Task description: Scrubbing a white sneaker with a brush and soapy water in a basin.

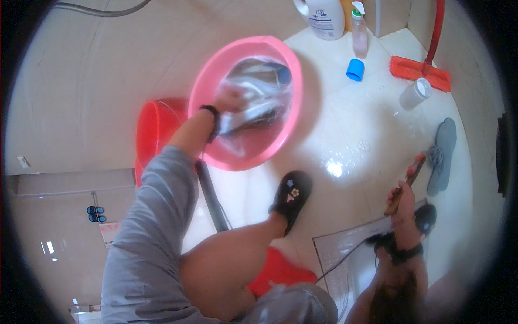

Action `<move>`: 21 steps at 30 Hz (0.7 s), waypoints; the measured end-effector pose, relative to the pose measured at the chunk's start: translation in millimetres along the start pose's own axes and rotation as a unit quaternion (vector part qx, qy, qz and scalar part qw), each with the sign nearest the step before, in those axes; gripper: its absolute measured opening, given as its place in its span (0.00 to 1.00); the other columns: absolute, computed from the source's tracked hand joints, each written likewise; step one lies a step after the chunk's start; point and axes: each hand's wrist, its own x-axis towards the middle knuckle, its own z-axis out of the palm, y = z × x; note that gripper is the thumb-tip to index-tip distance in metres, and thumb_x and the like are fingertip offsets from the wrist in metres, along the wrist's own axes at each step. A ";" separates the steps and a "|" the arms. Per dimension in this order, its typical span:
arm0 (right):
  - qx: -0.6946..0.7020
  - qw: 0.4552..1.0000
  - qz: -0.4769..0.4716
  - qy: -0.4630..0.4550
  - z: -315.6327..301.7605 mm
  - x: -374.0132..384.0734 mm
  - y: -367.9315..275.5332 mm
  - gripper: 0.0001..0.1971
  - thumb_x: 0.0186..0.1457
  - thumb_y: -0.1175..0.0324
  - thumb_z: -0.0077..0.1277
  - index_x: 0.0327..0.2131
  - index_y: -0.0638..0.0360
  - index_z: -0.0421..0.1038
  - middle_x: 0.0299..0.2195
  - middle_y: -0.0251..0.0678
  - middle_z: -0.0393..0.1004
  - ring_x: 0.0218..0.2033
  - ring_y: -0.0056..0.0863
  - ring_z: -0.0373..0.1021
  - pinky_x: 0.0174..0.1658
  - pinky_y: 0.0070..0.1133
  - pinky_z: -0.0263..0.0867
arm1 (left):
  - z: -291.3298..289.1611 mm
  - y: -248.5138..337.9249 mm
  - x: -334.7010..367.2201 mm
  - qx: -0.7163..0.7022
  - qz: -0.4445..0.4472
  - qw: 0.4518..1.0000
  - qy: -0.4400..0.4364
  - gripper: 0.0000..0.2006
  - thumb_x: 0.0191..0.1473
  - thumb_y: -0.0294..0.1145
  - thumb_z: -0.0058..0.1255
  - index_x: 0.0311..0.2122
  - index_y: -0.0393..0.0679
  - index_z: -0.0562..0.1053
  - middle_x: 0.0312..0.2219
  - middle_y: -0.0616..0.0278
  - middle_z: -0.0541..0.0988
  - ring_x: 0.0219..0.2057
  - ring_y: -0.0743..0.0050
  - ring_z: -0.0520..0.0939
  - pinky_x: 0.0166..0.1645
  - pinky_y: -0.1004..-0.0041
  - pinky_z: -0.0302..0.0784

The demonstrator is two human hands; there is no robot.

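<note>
A pink basin holds wet grey, white and dark cloth in sudsy water. My left hand reaches into it and touches the cloth, a dark band round the wrist. Motion smears its fingers, so their grip does not show. On the right, my right hand is closed round a long, narrow brown brush, with reddish parts at its far end. That end is close to a grey slipper on the floor.
A red bucket stands left of the basin. Behind are a white jug, a spray bottle, a blue cap, an orange-headed floor brush and a white canister. A floor grate lies below my right hand.
</note>
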 end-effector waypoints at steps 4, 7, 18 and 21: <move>-0.019 1.000 0.019 -0.003 3.1 2.7 -0.8 0.08 0.56 0.63 0.48 0.30 0.52 0.60 0.17 0.31 0.64 0.13 0.25 0.63 0.15 0.22 0.58 | 21.6 -66.9 43.3 0.457 -0.059 0.885 -0.059 0.21 0.58 0.49 0.38 0.46 0.49 0.76 0.42 0.53 0.79 0.46 0.66 0.77 0.55 0.63 0.66; -0.024 0.999 0.026 0.018 5.2 -0.1 0.4 0.08 0.56 0.63 0.47 0.30 0.52 0.60 0.17 0.31 0.64 0.14 0.25 0.63 0.15 0.23 0.58 | 25.9 -1.8 15.9 0.394 -0.029 0.885 -0.248 0.19 0.59 0.43 0.35 0.45 0.47 0.76 0.46 0.52 0.77 0.48 0.57 0.76 0.55 0.62 0.66; -0.045 0.998 0.034 -0.012 12.6 -5.5 -3.3 0.08 0.55 0.63 0.48 0.32 0.52 0.61 0.19 0.30 0.65 0.16 0.24 0.63 0.17 0.21 0.58 | 37.3 -6.0 0.7 0.411 -0.007 0.907 -0.092 0.22 0.50 0.44 0.49 0.47 0.41 0.71 0.45 0.48 0.75 0.45 0.54 0.76 0.52 0.63 0.70; -0.047 0.998 0.033 -0.020 9.0 -9.0 -3.6 0.09 0.53 0.62 0.51 0.31 0.52 0.62 0.19 0.29 0.65 0.17 0.23 0.63 0.19 0.19 0.59 | 33.3 -6.8 3.5 0.410 0.019 0.912 -0.030 0.17 0.49 0.40 0.48 0.42 0.40 0.72 0.41 0.48 0.76 0.42 0.54 0.77 0.49 0.62 0.71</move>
